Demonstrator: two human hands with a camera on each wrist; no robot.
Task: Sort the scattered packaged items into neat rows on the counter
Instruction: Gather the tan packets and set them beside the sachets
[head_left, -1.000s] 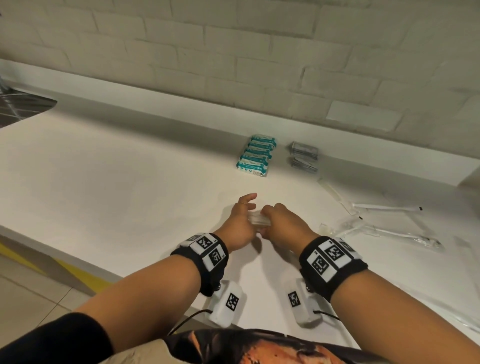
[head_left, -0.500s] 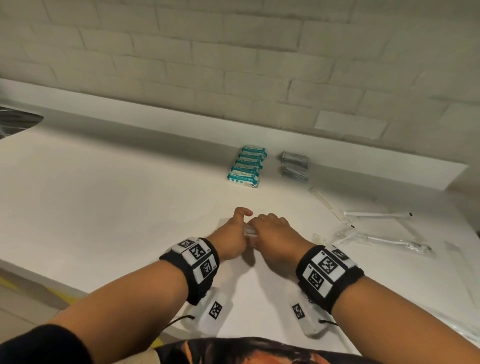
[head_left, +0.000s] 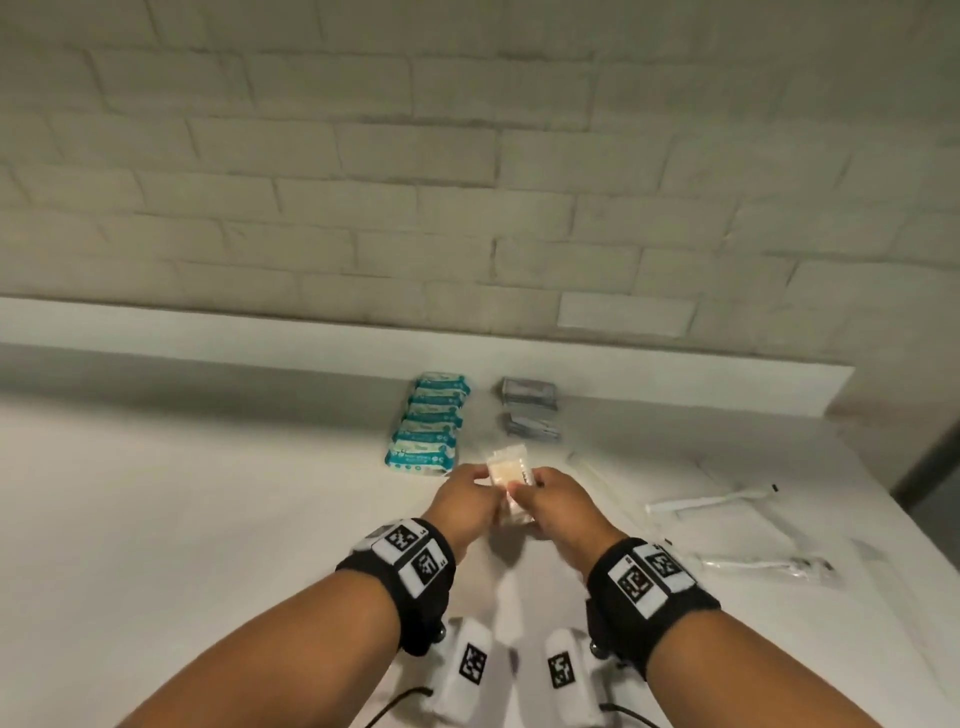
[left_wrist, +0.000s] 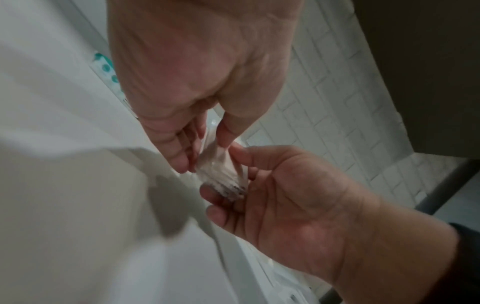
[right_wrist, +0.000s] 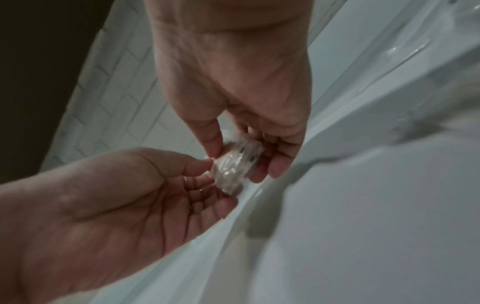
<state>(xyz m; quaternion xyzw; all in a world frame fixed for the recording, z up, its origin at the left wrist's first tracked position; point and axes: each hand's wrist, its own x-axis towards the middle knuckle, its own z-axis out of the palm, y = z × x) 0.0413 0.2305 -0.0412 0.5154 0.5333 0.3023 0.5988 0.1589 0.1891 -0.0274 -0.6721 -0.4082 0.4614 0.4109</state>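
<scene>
Lifted now, the clear packet (head_left: 510, 480) sits higher and farther forward than a moment ago, above the table (head_left: 182, 519), pinched between my left hand (head_left: 464, 501) and right hand (head_left: 556, 506); fingers (left_wrist: 235, 127) of both grasp its edges. Just beyond lies one row of six teal packs (head_left: 428, 423), beside it two grey packs (head_left: 530, 408). Right of my hands two wrapped toothbrushes (head_left: 711, 500) lie scattered. Wide bare surface spreads left, up to the back ledge (head_left: 208, 338).

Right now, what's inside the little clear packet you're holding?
The clear packet, pinched between the left hand and right hand, holds something flat and pale cream. The fingers cover its lower part, so the rest stays hidden.
</scene>
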